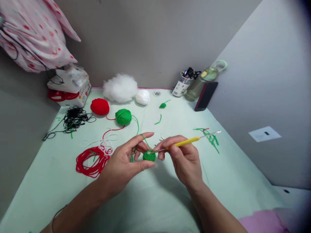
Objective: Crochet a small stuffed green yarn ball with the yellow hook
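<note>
A small round green crochet piece [149,156] is pinched between the thumb and fingers of my left hand [130,153]. Green yarn runs over the raised index finger of that hand and back to the green yarn ball [123,117]. My right hand [183,155] is closed around a crochet hook [187,141] with a yellow handle and metal tips at both ends. The hook's left tip meets the top of the green piece; whether it sits inside a stitch I cannot tell.
Left lie a red yarn ball [99,106], tangled black yarn [76,119] and coiled red yarn [91,161]. Behind stand white stuffing [120,88], a white yarn ball [142,97], a pen cup [181,85], a bottle [195,88] and a leaning phone [206,96]. Green scraps [211,137] lie right.
</note>
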Tool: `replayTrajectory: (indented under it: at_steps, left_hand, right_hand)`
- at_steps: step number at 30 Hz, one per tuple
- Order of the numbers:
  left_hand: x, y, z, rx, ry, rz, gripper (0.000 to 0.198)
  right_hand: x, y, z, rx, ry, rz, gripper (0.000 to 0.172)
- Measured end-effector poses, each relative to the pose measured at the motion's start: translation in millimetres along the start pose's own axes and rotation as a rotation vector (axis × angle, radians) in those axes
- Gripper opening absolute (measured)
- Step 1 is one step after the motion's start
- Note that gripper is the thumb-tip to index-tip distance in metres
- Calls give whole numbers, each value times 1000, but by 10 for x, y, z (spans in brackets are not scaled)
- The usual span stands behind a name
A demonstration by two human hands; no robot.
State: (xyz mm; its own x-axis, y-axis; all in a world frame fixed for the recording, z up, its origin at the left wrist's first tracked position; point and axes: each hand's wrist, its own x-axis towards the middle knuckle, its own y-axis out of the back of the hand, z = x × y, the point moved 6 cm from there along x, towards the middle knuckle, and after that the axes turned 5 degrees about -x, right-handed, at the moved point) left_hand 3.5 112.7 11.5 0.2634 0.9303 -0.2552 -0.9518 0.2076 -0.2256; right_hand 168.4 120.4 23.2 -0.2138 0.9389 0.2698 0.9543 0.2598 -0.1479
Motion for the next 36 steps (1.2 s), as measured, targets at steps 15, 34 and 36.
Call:
replayTrajectory:
  at_steps: [15, 34, 36]
  left_hand:
    - [-19, -12, -19, 75, -35, 118, 64]
    - [-78, -209, -120, -610, 170, -62, 71]
    - [-67, -191, -105, -613, 167, -64, 69]
  right_hand:
    - [-140, -177, -343, -750, 553, -133, 26]
    - [-340, -167, -415, -905, 753, -38, 46]
    - [-282, -125, -372, -741, 668, 15, 42]
